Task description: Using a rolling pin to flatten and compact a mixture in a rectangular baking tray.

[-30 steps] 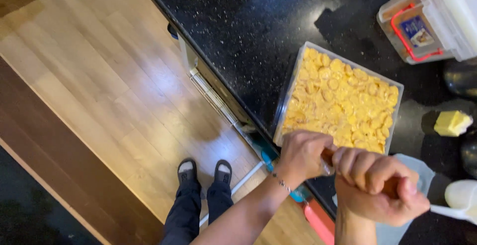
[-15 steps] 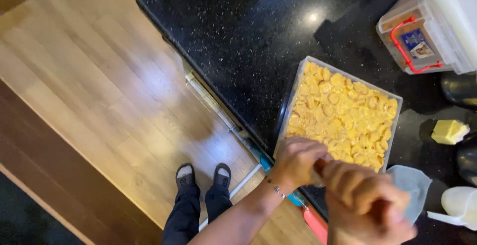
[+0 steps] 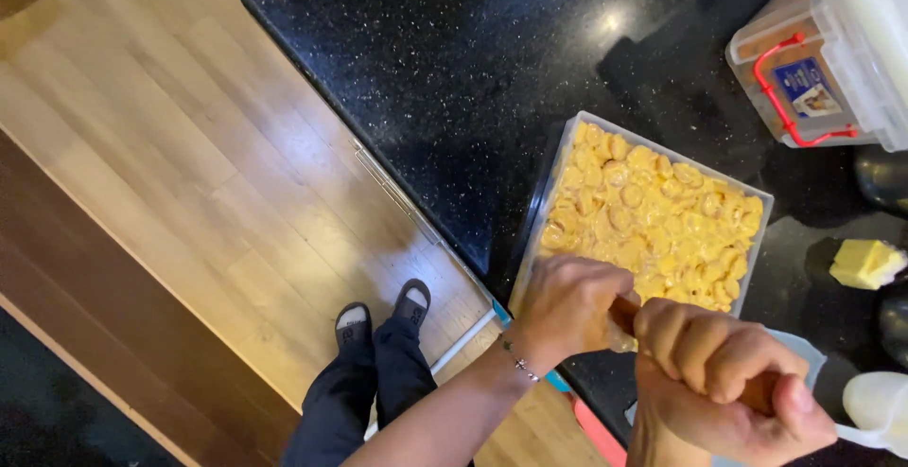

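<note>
Both my hands are closed around one brownish object that I can hardly make out: only a sliver of it (image 3: 624,314) shows between my fists, and another bit peeks out under my right thumb. My left hand (image 3: 567,308) has its grip wrapped tight on the end nearer the dish, and my right hand (image 3: 724,382) is clenched on the other end, just beside it, at the worktop's (image 3: 445,79) near edge. What the object is I cannot tell.

One rectangular dish (image 3: 558,202) of yellow pasta pieces sits on the black worktop just beyond my knuckles; my left hand covers its near corner. One clear tub with a red handle (image 3: 804,74) is cut off at the top right. One yellow block (image 3: 865,264) lies to the right, and one white object (image 3: 875,401) is cropped by the edge. My two shoes (image 3: 383,311) show on the wooden floor (image 3: 189,174).
</note>
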